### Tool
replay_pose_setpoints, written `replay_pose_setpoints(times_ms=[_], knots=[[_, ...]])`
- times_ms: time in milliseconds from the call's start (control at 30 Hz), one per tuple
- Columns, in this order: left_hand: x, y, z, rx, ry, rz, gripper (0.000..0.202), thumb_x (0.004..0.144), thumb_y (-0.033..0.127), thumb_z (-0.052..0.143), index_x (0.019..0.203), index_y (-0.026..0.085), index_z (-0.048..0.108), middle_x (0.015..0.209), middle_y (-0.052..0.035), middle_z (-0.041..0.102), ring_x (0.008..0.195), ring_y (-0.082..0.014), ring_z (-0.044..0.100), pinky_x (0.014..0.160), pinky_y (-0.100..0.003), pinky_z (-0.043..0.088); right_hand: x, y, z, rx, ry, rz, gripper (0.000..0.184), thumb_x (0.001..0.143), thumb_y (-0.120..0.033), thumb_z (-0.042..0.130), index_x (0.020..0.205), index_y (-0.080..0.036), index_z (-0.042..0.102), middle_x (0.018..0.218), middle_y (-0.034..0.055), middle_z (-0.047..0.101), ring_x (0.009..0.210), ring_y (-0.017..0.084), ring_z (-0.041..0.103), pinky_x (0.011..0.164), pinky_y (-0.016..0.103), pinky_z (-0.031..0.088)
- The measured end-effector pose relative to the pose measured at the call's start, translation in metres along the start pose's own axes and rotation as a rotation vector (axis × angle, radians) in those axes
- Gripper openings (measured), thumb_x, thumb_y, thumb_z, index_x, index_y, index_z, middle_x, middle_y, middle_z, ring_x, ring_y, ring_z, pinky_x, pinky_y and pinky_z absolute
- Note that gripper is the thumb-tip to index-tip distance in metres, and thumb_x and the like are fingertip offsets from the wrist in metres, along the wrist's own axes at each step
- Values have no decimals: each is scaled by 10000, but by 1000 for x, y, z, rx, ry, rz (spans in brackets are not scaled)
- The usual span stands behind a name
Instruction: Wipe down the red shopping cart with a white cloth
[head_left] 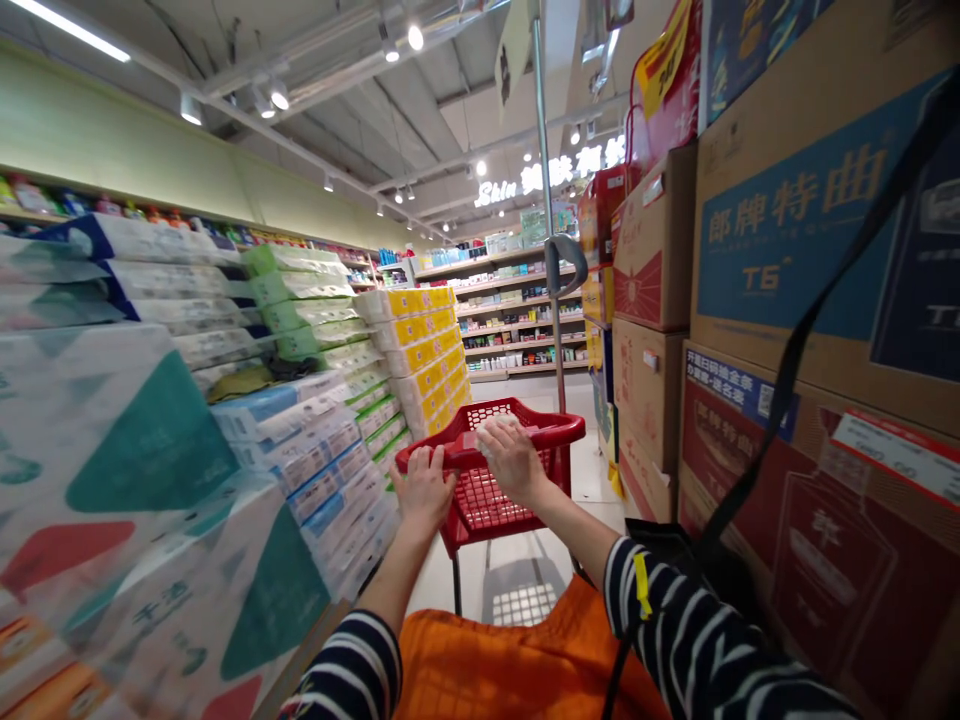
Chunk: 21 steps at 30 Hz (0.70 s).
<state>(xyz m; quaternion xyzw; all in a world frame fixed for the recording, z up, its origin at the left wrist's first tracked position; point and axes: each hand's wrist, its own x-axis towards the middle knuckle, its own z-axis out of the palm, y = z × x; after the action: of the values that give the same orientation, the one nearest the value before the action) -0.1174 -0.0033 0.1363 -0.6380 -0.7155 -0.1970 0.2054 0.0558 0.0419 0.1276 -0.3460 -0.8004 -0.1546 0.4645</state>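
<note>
From the head camera, a red plastic shopping cart (491,500) with a mesh basket stands in the middle of the frame, on the pale floor (592,470) of a shop aisle. The left hand (424,490) sits at the lower left corner of the cart's rim, its grip narrow, with the fingers curled over the red edge. The right hand (514,460) lies palm-down just right of it on the red handle bar (559,430) and presses a white cloth (489,432) against the bar. The cloth shows above the fingertips. Whether this grip closes round the bar cannot be told, as the fingers hide the underside. The two hands are near each other but apart. Both forearms come up from the bottom of the frame in navy-and-white striped sleeves (697,640), and an orange fabric bag (517,665) lies between them at the lower centre.

Stacked packs of tissue paper (300,440) in white, blue, green and yellow wrapping fill the left of the frame. Brown and red cardboard cartons (757,230) with printed labels are piled at the right, and a black strap (795,370) crosses them diagonally. A grey metal pole (546,170) rises behind the cart. Stocked shelves (517,320) run along the far centre under the ceiling lights.
</note>
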Motion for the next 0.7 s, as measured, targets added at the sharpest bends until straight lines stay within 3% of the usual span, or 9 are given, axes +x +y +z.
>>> replay_pose_setpoints(times_ms=[133,200,400,467,533,700], knots=[[1,4,8,-49,-57,-2,522,802,370,441,1299,212,409,1406,-101,351,1331,-267,200,1040,-572,195,-6,26,-17,-35,13,147,367,848,-148,415,1200,-171,516,1260,93,519,1205,219,407,1036,447,278],[3,4,9,-62,-76,-3,554,785,379,461,1304,194,402,1428,-109,311,1342,-282,160,1042,-582,181,-5,27,-15,-46,30,198,387,843,-131,400,1215,-160,504,1264,101,515,1206,226,407,1039,464,269],[8,1,7,-78,-123,26,580,783,354,472,1320,155,380,1441,-138,276,1340,-304,155,1042,-578,185,15,-25,26,11,-94,-20,380,843,-179,471,1221,-177,503,1293,92,497,1231,227,382,1044,443,265],[8,0,5,-79,-130,32,584,782,348,474,1323,154,374,1442,-137,274,1341,-305,153,1044,-577,183,18,-32,31,7,-117,-42,397,829,-182,491,1225,-192,501,1310,82,483,1235,232,377,1043,444,264],[7,1,4,-82,-137,20,591,775,343,477,1327,160,368,1449,-129,263,1346,-299,141,1049,-577,171,16,-23,26,0,-101,-17,395,829,-162,467,1219,-203,505,1300,69,493,1234,225,376,1047,439,259],[5,2,2,-96,-152,9,640,737,325,500,1341,178,349,1463,-118,228,1353,-295,122,1050,-579,164,2,40,-7,-82,-42,202,394,807,-141,442,1192,-162,518,1252,96,522,1197,240,407,1051,468,239]])
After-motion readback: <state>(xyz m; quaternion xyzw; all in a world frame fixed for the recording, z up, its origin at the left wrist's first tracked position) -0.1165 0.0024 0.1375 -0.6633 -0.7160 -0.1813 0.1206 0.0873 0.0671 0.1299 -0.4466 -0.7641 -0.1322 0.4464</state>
